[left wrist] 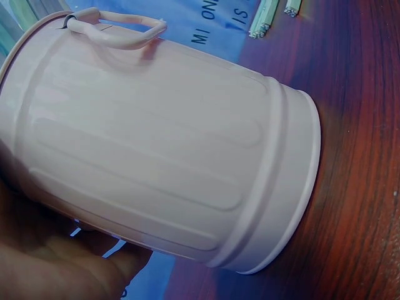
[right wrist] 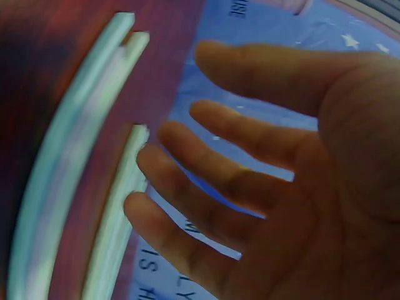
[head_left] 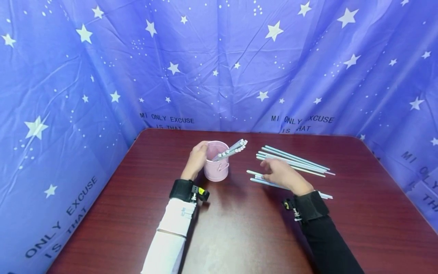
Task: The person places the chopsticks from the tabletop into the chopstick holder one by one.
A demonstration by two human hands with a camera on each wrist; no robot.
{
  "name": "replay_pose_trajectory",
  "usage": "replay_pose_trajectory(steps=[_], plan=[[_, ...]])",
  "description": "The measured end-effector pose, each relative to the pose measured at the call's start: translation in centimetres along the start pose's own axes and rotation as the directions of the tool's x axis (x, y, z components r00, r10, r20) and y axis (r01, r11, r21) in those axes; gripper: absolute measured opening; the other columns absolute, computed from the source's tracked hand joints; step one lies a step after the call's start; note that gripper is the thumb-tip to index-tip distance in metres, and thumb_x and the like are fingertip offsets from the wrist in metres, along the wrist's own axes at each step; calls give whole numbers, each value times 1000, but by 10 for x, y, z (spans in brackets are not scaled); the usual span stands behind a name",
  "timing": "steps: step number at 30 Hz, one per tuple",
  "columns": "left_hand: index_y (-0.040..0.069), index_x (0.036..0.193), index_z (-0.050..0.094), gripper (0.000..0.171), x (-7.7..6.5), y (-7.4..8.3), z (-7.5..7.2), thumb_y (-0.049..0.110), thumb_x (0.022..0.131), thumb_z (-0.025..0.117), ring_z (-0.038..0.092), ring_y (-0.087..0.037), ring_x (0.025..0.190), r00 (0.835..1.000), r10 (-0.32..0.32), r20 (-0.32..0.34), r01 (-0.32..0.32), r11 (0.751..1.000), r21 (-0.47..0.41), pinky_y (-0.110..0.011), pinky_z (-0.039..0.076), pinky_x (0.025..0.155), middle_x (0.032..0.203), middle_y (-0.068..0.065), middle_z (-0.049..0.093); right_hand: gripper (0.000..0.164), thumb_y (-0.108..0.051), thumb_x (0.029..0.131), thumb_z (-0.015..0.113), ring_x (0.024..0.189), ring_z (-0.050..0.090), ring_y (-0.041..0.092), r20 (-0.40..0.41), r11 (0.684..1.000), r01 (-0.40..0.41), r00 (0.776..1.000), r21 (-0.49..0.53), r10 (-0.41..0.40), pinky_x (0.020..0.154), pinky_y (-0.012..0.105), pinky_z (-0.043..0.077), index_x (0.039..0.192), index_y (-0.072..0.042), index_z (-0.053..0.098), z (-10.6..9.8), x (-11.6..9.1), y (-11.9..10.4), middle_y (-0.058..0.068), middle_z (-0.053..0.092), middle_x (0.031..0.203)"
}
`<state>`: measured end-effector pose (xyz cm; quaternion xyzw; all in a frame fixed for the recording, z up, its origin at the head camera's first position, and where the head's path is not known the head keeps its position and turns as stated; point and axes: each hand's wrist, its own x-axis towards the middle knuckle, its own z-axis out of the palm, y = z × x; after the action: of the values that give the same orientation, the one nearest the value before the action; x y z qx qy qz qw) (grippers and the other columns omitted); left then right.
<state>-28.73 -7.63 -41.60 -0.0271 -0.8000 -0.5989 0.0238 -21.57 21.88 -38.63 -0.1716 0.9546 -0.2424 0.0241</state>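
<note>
A small pink bucket [head_left: 217, 166] with a wire handle stands on the dark red table [head_left: 239, 228] and holds several pale sticks [head_left: 232, 149] leaning to the right. My left hand [head_left: 196, 160] grips the bucket's left side; in the left wrist view the ribbed bucket wall [left wrist: 162, 156] fills the frame above my palm. My right hand [head_left: 280, 173] hovers with straight spread fingers [right wrist: 206, 175] over loose pale blue sticks [head_left: 294, 160] lying on the table. It holds nothing. Blurred sticks [right wrist: 75, 175] lie just beyond the fingertips.
A blue star-printed cloth [head_left: 219, 64] walls the table on three sides. More loose sticks [head_left: 270, 183] lie under and near the right wrist. Bare table surface spreads in front of both arms.
</note>
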Motion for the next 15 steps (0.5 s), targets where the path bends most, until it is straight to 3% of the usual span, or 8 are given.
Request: replay_pose_trajectory(steps=[5,15], plan=[[4,141,67,41,1,-1,0,24,114,42,56,-33,145,1000,-1,-1,1,1000,2,-51,39,126,148,-18,65,40,-7,87,81,99,70,31,102,997,-72,992,-16,73,95,50,57,123,6,70,12,2,10,17,75,104],[5,141,67,41,2,-1,0,24,114,42,54,-33,146,1000,1,6,-1,1000,-4,-51,38,127,150,-17,64,28,0,83,82,92,66,27,95,992,-94,990,-89,103,89,46,58,108,1,72,21,8,23,12,71,95]])
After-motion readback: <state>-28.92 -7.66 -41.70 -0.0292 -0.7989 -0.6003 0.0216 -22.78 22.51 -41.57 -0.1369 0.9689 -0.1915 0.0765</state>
